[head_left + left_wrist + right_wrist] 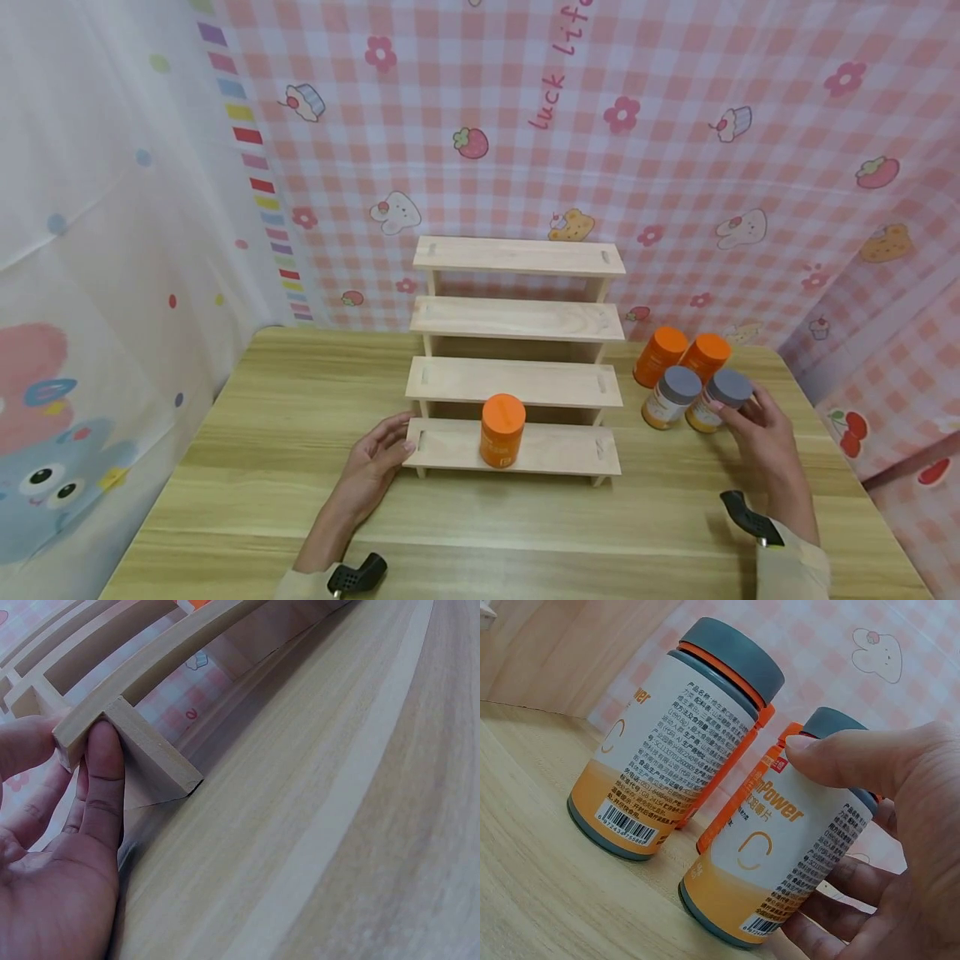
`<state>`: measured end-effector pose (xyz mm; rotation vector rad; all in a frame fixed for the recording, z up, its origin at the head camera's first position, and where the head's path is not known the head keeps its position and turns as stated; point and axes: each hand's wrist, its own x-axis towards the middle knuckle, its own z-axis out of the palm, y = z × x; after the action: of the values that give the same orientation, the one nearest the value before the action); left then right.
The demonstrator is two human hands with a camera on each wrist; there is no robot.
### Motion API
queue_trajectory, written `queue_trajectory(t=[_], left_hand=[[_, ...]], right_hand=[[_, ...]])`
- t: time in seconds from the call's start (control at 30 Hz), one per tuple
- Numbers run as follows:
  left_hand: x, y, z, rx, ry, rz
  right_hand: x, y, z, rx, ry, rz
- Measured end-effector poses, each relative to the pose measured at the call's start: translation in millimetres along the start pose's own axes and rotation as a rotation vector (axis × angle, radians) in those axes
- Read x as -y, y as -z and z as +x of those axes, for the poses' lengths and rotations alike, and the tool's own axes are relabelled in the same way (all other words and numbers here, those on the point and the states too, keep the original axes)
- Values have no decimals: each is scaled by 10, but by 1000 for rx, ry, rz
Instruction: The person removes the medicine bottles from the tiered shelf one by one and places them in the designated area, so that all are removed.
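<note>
A four-step wooden display shelf (517, 382) stands in the middle of the table. At the left end of its lowest step, my left hand (375, 457) pinches the board; the left wrist view shows fingers (105, 769) under the board's edge. One orange bottle (501, 433) stands upright on that lowest step. To the right of the shelf, my right hand (767, 429) holds a grey-lidded supplement bottle (761, 840), thumb on its near side and fingers around the far side. Beside it stands a second grey-lidded bottle (656, 742), not touched by the hand.
Two orange bottles (662, 357) stand behind the grey-lidded pair. The wood-grain table (480, 533) extends in front of the shelf. Pink checked cloth (517, 167) hangs behind, and a white printed cloth (112, 208) hangs on the left.
</note>
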<state>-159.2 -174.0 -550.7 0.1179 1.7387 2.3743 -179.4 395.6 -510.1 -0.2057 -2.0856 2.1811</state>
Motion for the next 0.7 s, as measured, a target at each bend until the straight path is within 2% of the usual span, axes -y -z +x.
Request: queue_trajectory(t=[0.13, 0.27, 0.37, 0.6, 0.7], left_hand=[[1, 1, 1, 4, -1, 6], [3, 3, 1, 7, -4, 8], [5, 5, 2, 9, -7, 6], [2, 3, 1, 7, -6, 8], [-3, 0, -1, 5, -5, 9]], right_hand=[[37, 6, -11, 5, 10, -30], [99, 15, -30, 1, 63, -93], [161, 5, -42, -23, 98, -178], [303, -62, -60, -112, 116, -454], [356, -94, -71, -142, 153, -491]])
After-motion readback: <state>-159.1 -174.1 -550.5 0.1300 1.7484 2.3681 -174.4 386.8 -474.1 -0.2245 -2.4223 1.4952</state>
